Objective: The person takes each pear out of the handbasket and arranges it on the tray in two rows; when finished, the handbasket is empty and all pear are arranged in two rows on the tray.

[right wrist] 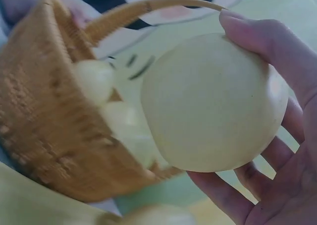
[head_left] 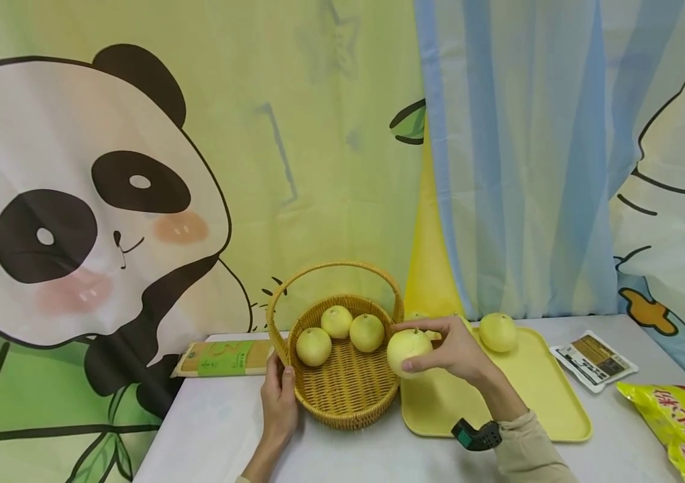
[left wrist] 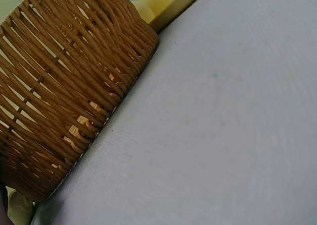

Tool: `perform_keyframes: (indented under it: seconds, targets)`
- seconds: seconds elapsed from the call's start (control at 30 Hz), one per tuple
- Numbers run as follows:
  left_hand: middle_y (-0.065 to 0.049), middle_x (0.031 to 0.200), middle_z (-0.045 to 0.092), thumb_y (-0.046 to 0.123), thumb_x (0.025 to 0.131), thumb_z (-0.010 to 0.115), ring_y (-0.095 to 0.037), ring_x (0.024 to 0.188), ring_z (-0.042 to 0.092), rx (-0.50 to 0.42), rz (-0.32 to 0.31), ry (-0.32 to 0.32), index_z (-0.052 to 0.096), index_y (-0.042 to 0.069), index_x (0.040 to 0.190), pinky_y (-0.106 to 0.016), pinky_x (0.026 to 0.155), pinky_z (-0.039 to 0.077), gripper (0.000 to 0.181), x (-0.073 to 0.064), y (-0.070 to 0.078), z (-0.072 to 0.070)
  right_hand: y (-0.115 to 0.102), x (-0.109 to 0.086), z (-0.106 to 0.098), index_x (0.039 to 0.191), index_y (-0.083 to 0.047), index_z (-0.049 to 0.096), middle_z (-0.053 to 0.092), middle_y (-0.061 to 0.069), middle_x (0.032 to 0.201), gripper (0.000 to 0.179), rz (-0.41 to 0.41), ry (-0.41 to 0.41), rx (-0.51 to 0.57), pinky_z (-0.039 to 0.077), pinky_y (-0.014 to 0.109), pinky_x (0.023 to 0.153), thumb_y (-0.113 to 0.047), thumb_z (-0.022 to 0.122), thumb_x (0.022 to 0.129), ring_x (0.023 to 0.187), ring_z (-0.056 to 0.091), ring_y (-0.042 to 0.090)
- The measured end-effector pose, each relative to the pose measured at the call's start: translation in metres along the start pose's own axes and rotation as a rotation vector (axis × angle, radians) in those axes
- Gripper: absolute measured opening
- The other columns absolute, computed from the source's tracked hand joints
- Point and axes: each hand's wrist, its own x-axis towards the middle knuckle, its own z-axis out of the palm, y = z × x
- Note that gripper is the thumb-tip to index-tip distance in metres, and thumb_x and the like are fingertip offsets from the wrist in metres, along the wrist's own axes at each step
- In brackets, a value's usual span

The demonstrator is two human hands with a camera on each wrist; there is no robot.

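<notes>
A wicker basket (head_left: 348, 402) with a tall arched handle holds several round, pale yellow pears; three pears (head_left: 367, 333) show inside. My left hand (head_left: 280, 402) grips the basket's left side near the foot of the handle; in the left wrist view the hand is nearly all hidden behind the woven wall. Just off the basket's right rim, my right hand (head_left: 459, 349) holds another pear (head_left: 408, 352) between thumb and fingers, above the table. In the right wrist view the thumb lies over this pear (right wrist: 213, 103), with the fingers beneath and behind it.
Right of the basket lies a yellow tray (head_left: 550, 396) with a pear (head_left: 498, 333) at its back; more yellow fruit is partly hidden behind my right hand. A noodle pack (head_left: 224, 359) lies left, a white sachet (head_left: 594, 361) and a yellow bag (head_left: 680, 422) right.
</notes>
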Motion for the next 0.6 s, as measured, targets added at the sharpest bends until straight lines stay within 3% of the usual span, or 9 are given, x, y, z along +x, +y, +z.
perform_keyframes:
  seconds: [0.17, 0.27, 0.33, 0.5, 0.6]
  targets:
    - [-0.019, 0.155, 0.057, 0.011, 0.112, 0.045, -0.034, 0.14, 0.058, 0.005, -0.002, 0.001, 0.042, 0.01, 0.161, -0.003, 0.104, 0.04, 0.049, 0.0, 0.001, 0.0, -0.007, -0.011, -0.03, 0.133, 0.001, 0.072, 0.068, 0.024, 0.139, 0.055, -0.009, 0.062, -0.055, 0.066, 0.04, 0.073, -0.002, 0.09, 0.081, 0.102, 0.074, 0.019]
    - [-0.02, 0.155, 0.056, 0.011, 0.112, 0.044, -0.034, 0.14, 0.057, 0.011, -0.002, 0.0, 0.042, 0.009, 0.161, -0.003, 0.105, 0.039, 0.049, 0.0, 0.003, 0.0, -0.012, -0.02, -0.05, 0.135, -0.001, 0.072, 0.07, 0.015, 0.14, 0.056, 0.026, 0.112, -0.097, 0.066, 0.038, 0.073, -0.002, 0.09, 0.082, 0.093, 0.076, 0.018]
    - [-0.019, 0.155, 0.056, 0.011, 0.112, 0.044, -0.033, 0.14, 0.057, 0.013, -0.011, 0.0, 0.042, 0.01, 0.161, -0.003, 0.105, 0.039, 0.049, 0.0, 0.003, 0.0, -0.013, -0.028, -0.064, 0.137, -0.003, 0.071, 0.072, 0.005, 0.139, 0.057, 0.043, 0.153, -0.15, 0.065, 0.035, 0.075, -0.004, 0.089, 0.083, 0.099, 0.074, 0.013]
    - [-0.019, 0.156, 0.056, 0.011, 0.112, 0.044, -0.032, 0.141, 0.056, 0.013, -0.015, -0.003, 0.041, 0.009, 0.161, -0.003, 0.105, 0.039, 0.049, 0.0, 0.002, 0.0, -0.015, -0.051, -0.098, 0.141, -0.01, 0.069, 0.072, -0.018, 0.131, 0.057, 0.099, 0.33, -0.317, 0.061, 0.025, 0.081, -0.012, 0.089, 0.087, 0.12, 0.06, -0.002]
    - [-0.019, 0.157, 0.055, 0.011, 0.112, 0.044, -0.032, 0.142, 0.055, 0.014, -0.01, -0.005, 0.041, 0.01, 0.162, -0.003, 0.106, 0.038, 0.049, 0.0, 0.001, 0.0, -0.015, -0.064, -0.118, 0.142, -0.014, 0.069, 0.069, -0.027, 0.124, 0.058, 0.179, 0.465, -0.393, 0.054, 0.019, 0.081, -0.023, 0.088, 0.089, 0.118, 0.053, -0.006]
